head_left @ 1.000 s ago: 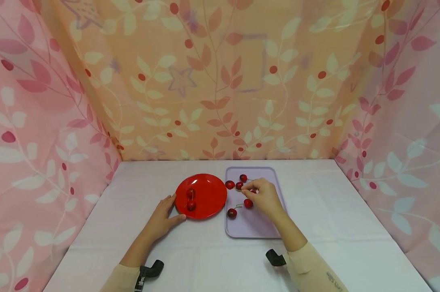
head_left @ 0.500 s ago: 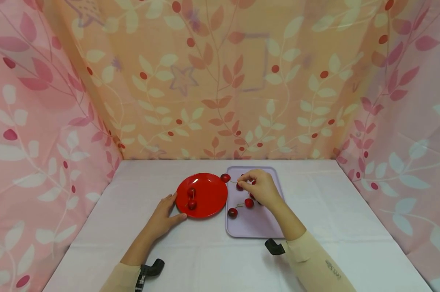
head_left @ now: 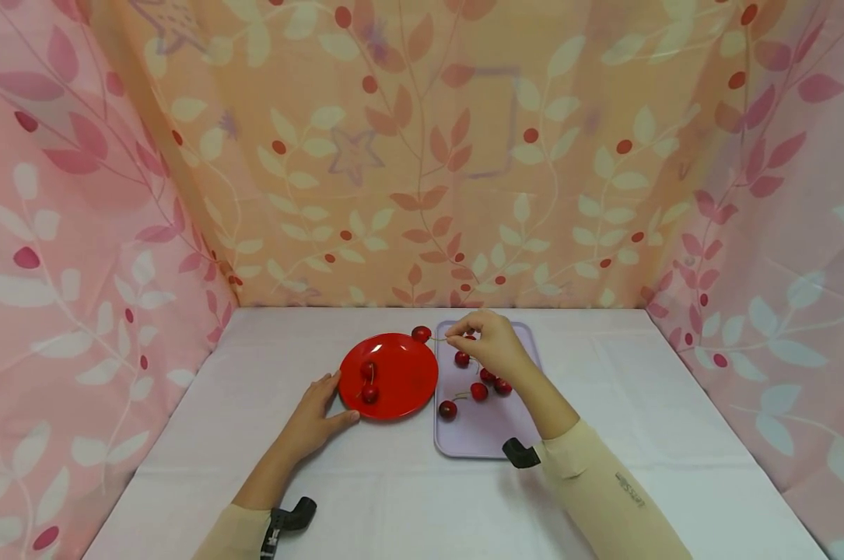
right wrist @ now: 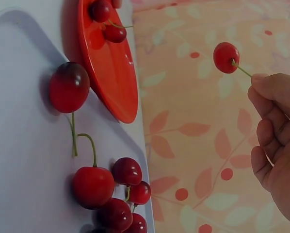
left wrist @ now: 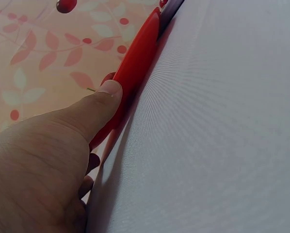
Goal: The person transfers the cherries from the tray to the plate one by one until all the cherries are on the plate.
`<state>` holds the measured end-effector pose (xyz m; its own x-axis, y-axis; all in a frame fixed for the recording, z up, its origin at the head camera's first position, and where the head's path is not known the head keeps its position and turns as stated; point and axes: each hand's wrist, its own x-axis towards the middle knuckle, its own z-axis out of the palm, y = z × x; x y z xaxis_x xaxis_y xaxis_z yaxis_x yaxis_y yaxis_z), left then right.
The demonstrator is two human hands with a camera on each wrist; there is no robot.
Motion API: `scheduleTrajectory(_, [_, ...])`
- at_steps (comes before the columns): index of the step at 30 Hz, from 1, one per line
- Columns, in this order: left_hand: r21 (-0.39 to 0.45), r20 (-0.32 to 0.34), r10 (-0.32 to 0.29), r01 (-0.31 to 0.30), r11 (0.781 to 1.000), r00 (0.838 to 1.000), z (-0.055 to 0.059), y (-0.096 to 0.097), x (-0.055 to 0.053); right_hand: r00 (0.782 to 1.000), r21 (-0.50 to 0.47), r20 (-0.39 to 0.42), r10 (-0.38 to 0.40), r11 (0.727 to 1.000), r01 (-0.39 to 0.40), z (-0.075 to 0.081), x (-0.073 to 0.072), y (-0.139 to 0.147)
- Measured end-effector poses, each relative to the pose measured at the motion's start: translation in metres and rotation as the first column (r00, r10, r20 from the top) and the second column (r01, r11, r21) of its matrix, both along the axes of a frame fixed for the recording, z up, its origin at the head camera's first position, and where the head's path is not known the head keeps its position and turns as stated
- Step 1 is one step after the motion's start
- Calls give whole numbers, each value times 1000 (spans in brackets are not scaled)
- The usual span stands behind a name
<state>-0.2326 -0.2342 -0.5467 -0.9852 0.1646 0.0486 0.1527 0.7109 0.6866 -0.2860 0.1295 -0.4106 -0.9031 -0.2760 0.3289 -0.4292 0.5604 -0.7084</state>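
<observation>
My right hand (head_left: 488, 342) pinches the stem of one cherry (right wrist: 226, 57) between thumb and fingertips. In the head view that cherry hangs off the stem's left end, over the gap between plate and tray at the plate's far right rim. On the red plate (head_left: 400, 381) lie two cherries (head_left: 369, 393) joined at their stems. My left hand (head_left: 314, 416) holds the plate's near left rim, fingers along its left side and thumb (left wrist: 108, 92) on the rim. Several more cherries (head_left: 479, 391) with green stems lie on the lilac tray (head_left: 478, 435), partly hidden under the right hand.
The tray stands right beside the plate on a white cloth-covered table (head_left: 386, 490). Patterned curtains (head_left: 422, 155) rise behind the table and along both sides. A black wrist mount (head_left: 521, 453) juts from the right sleeve near the tray's front edge.
The right hand has lifted one cherry by its stem from the tray's left side and moved it up and left toward the plate's rim. The left hand stays on the plate.
</observation>
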Motion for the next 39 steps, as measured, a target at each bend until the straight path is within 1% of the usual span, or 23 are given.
scheduleTrajectory(3, [0, -4, 0, 0, 1000, 1000, 1, 0, 0, 999, 11, 1, 42, 999, -42, 1, -8, -5])
scheduleTrajectory(7, [14, -4, 0, 0, 1000, 1000, 3, 1, 1, 995, 17, 34, 89, 996, -90, 0, -19, -12])
scheduleTrajectory(10, [21, -9, -1, 1, 1000, 1000, 3, 1, 1, 991, 28, 66, 115, 993, -117, -1, -26, -17])
scheduleTrajectory(15, [12, -6, -2, 2, 1000, 1000, 2, 1, 0, 984, 45, 89, 151, 987, -155, -5, -35, -27])
scheduleTrajectory(21, [12, -7, -6, 6, 1000, 1000, 1, 0, 0, 978, 63, 139, 156, 984, -165, -13, -42, -39])
scheduleTrajectory(24, [18, -9, -9, 9, 1000, 1000, 2, 0, 0, 975, 66, 144, 168, 982, -179, -18, -46, -45])
scheduleTrajectory(28, [20, -16, -15, 15, 1000, 1000, 2, 0, 0, 968, 67, 160, 194, 976, -207, -28, -51, -52])
scheduleTrajectory(31, [22, -18, -17, 17, 1000, 1000, 1, -1, 0, 961, 74, 187, 206, 972, -223, -35, -55, -55])
scheduleTrajectory(36, [21, -18, -19, 20, 1000, 1000, 0, 0, -1, 953, 85, 218, 212, 968, -235, -44, -57, -59])
scheduleTrajectory(39, [11, -19, -20, 20, 1000, 1000, 0, -2, 1, 943, 91, 242, 226, 963, -254, -49, -57, -64])
